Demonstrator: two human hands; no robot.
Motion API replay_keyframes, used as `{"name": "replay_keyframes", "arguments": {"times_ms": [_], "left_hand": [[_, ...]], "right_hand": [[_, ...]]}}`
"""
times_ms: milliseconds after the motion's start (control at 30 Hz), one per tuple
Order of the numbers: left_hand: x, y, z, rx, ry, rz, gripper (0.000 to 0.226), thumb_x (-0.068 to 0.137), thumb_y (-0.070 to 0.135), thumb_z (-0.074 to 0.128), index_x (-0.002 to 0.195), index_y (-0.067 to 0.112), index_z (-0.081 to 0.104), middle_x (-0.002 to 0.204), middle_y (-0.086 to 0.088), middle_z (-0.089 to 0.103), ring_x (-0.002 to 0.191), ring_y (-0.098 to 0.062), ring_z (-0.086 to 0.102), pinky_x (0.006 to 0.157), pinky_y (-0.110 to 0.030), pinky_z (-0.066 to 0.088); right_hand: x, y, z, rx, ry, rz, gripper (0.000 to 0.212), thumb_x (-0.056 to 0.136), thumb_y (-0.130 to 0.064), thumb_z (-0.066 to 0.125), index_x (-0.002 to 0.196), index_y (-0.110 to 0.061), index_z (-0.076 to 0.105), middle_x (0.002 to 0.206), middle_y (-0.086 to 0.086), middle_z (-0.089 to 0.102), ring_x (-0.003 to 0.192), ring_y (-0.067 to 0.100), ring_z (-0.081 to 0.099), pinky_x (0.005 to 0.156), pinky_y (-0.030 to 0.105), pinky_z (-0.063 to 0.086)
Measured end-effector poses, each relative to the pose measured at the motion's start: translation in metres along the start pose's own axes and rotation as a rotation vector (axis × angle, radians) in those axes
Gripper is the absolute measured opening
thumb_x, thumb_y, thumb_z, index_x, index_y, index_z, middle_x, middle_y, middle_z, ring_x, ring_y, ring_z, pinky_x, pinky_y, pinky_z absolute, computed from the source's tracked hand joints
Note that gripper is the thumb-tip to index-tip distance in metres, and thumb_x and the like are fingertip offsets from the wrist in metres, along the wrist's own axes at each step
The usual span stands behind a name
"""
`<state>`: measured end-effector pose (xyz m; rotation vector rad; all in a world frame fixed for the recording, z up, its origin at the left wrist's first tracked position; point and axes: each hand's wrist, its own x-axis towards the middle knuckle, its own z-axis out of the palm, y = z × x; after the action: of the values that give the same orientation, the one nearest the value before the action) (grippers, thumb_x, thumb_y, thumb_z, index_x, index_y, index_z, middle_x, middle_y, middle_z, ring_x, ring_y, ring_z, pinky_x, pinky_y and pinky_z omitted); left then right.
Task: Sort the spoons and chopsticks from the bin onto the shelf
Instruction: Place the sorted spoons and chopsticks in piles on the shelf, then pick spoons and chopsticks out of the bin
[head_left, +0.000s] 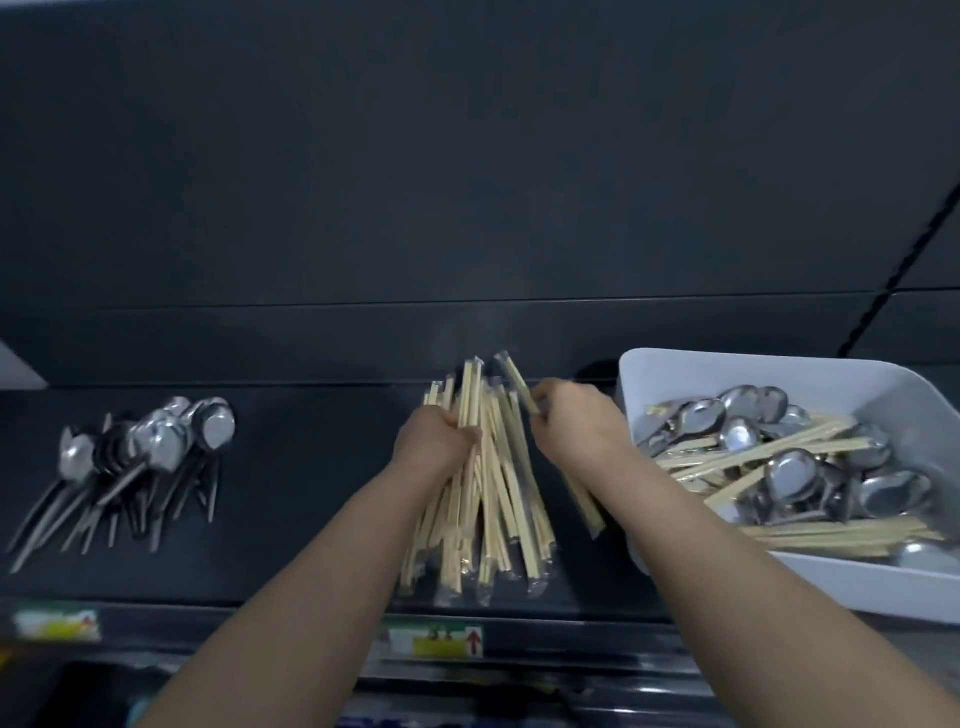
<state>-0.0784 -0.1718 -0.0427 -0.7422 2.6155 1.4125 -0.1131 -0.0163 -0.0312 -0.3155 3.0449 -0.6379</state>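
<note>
Clamping round the fanned bundle of pale wooden, plastic-sleeved chopsticks (493, 499), the left hand (436, 436) likely holds it gathered, while the right hand (571, 421), just beside, pinches one more sleeved pair (511, 376) to add. The bundle lies mid-way along the dark flat shelf (311, 493) and reaches its front edge. Open room separates it from the shiny steel spoons (156, 441) at the left; the white plastic bin (701, 364) crowds the right.

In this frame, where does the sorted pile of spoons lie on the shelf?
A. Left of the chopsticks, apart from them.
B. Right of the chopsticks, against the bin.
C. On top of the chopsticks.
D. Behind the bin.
A: the spoons lie at the left of the shelf, with bare shelf between them and the chopsticks in the middle; the bin stands at the right.
</note>
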Motion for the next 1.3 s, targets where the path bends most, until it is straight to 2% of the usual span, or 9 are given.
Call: {"name": "replay_keyframes", "arguments": {"times_ms": [67,167,300,600,900,1033,1133,1233,1300], "left_hand": [[0.002,-0.007,-0.004,0.095,-0.045,0.018,0.016,0.089,0.028,0.066,0.094,0.014,0.063,0.088,-0.002,0.061,0.073,-0.016,0.056,0.069,-0.028,0.045],[0.001,-0.012,-0.009,0.363,-0.069,0.062,0.044,0.091,0.037,0.062,0.128,0.014,0.053,0.117,-0.002,0.061,0.096,-0.018,0.061,0.077,-0.030,0.050],[-0.002,-0.009,-0.011,0.574,-0.011,0.191,0.028,0.094,0.031,0.055,0.118,0.017,0.060,0.115,0.000,0.064,0.098,-0.020,0.062,0.081,-0.034,0.053],[-0.023,0.061,0.046,0.313,-0.016,0.499,0.019,0.090,0.022,0.057,0.102,0.030,0.070,0.103,0.008,0.072,0.099,-0.018,0.065,0.086,-0.032,0.052],[-0.054,0.119,0.130,0.460,-0.172,0.658,0.022,0.089,0.016,0.053,0.094,0.029,0.070,0.091,0.008,0.069,0.085,-0.019,0.063,0.075,-0.033,0.055],[-0.059,0.133,0.167,0.638,-0.243,0.642,0.014,0.081,0.014,0.059,0.074,0.020,0.069,0.078,0.000,0.066,0.077,-0.023,0.060,0.072,-0.037,0.055],[-0.064,0.138,0.191,0.714,-0.301,0.641,0.013,0.079,0.015,0.060,0.073,0.013,0.071,0.076,-0.001,0.067,0.079,-0.024,0.063,0.061,-0.029,0.050],[-0.066,0.141,0.210,0.770,-0.331,0.633,0.012,0.082,0.022,0.062,0.087,0.017,0.073,0.090,-0.001,0.070,0.088,-0.024,0.065,0.074,-0.033,0.054],[-0.067,0.144,0.222,0.813,-0.331,0.619,0.018,0.084,0.032,0.064,0.085,0.015,0.068,0.086,-0.003,0.067,0.086,-0.026,0.064,0.069,-0.033,0.051]], "right_hand": [[0.000,-0.007,0.017,0.031,-0.063,0.015,0.027,0.086,-0.016,0.050,0.107,-0.015,0.066,0.104,0.010,0.068,0.098,0.034,0.062,0.073,0.032,0.049],[-0.003,-0.014,0.033,0.057,-0.165,0.019,0.026,0.092,-0.018,0.048,0.109,-0.013,0.067,0.107,0.010,0.068,0.099,0.030,0.062,0.080,0.033,0.052],[-0.011,-0.011,0.030,0.007,-0.168,-0.003,0.027,0.091,-0.017,0.047,0.105,-0.020,0.070,0.105,0.005,0.069,0.098,0.027,0.064,0.077,0.031,0.050],[-0.046,0.046,-0.045,-0.175,0.239,0.054,0.027,0.093,-0.024,0.046,0.108,-0.033,0.067,0.103,-0.003,0.069,0.098,0.025,0.063,0.067,0.030,0.042],[-0.090,0.174,-0.095,-0.296,0.206,0.382,0.023,0.088,-0.020,0.052,0.100,-0.030,0.067,0.102,0.002,0.069,0.095,0.029,0.064,0.071,0.032,0.045],[-0.101,0.214,-0.105,-0.252,0.146,0.466,0.022,0.088,-0.019,0.050,0.099,-0.026,0.068,0.102,0.007,0.067,0.094,0.031,0.062,0.069,0.031,0.043],[-0.105,0.229,-0.109,-0.184,0.136,0.487,0.035,0.085,-0.011,0.049,0.104,-0.031,0.069,0.106,0.007,0.067,0.097,0.031,0.062,0.076,0.033,0.049],[-0.107,0.238,-0.110,-0.141,0.123,0.496,0.041,0.083,-0.008,0.050,0.108,-0.034,0.068,0.107,0.004,0.066,0.098,0.030,0.061,0.077,0.034,0.050],[-0.109,0.243,-0.110,-0.122,0.119,0.488,0.038,0.083,-0.009,0.052,0.109,-0.033,0.067,0.107,0.004,0.067,0.099,0.029,0.061,0.079,0.035,0.052]]}}
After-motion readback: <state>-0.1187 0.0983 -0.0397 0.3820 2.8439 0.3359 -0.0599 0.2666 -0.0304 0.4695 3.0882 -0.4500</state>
